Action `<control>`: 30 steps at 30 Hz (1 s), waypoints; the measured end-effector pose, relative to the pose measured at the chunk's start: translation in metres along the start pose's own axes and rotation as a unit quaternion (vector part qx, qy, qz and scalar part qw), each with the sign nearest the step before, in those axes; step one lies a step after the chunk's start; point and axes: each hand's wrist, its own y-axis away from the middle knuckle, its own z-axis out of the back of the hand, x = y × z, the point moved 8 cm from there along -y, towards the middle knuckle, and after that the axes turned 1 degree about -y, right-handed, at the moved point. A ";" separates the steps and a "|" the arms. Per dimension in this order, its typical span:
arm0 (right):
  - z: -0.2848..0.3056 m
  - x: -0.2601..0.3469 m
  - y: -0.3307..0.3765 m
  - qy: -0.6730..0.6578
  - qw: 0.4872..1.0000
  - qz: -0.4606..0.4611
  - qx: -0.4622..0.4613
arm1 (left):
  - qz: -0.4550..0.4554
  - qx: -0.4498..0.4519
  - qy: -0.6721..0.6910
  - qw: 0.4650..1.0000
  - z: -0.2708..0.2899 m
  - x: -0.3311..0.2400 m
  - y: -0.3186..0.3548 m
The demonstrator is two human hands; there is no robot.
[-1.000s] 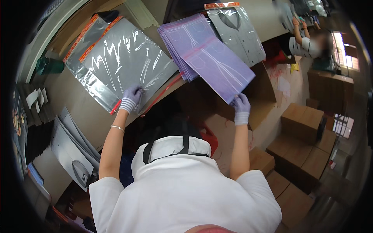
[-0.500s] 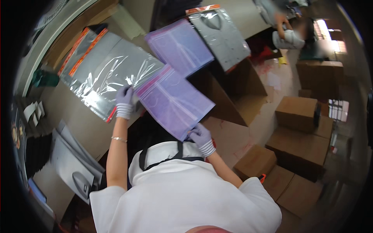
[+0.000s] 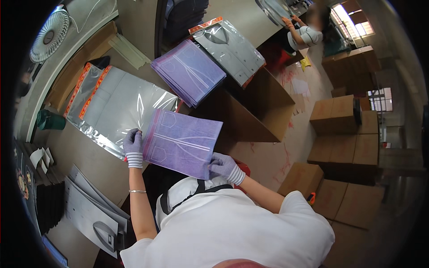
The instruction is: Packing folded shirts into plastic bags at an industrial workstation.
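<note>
Since lower, purple shirt (image 3: 183, 144) bagward

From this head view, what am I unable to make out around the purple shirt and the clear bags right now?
- Folded purple shirt: its underside is hidden, and so is the right hand palm under its corner.
- Left hand fingers: whether they pinch the top clear bag open is too small to tell.
- Bag pile: the count is unreadable in glare.
- Table front edge: hidden by the person's body.
</note>
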 end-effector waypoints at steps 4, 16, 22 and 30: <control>0.000 0.013 -0.015 -0.014 0.999 0.020 -0.032 | -0.016 0.016 0.000 1.000 -0.004 -0.019 0.013; -0.075 0.005 -0.085 -0.109 0.988 -0.055 0.094 | -0.048 0.092 -0.058 0.993 -0.035 -0.060 0.042; -0.160 0.020 -0.209 0.338 0.913 0.160 0.163 | -0.119 0.030 -0.160 0.980 -0.019 -0.067 0.049; -0.070 -0.103 -0.189 0.595 0.773 0.016 0.220 | 0.033 -0.068 -0.155 0.985 0.035 0.065 0.056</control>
